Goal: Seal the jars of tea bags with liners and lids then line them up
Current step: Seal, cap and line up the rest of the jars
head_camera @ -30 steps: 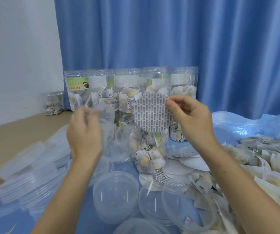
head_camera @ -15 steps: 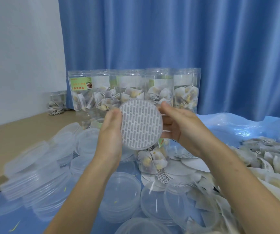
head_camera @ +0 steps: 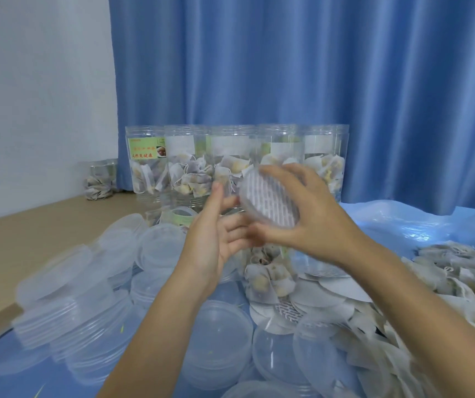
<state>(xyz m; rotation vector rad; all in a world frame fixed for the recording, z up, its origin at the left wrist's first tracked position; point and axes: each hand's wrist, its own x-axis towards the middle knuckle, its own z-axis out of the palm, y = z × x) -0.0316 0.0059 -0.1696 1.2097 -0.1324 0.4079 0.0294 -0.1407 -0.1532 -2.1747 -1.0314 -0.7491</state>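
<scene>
A round liner (head_camera: 270, 201) is gripped at its rim, tilted, by the curled right hand (head_camera: 313, 222), above an open jar (head_camera: 268, 271). The left hand (head_camera: 216, 239) is held spread, fingertips near the liner's lower edge. Loose lids (head_camera: 161, 248) crowd the left side.

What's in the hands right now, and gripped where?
Right hand grips a lid with patterned liner by its rim. Left hand is open beside it, holding nothing.

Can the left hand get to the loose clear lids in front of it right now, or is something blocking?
Probably yes. The left hand is open, only touching near the liner disc that the right hand grips. The loose lids lie uncovered just below its forearm, with nothing over them; it would only need to drop down.
</scene>
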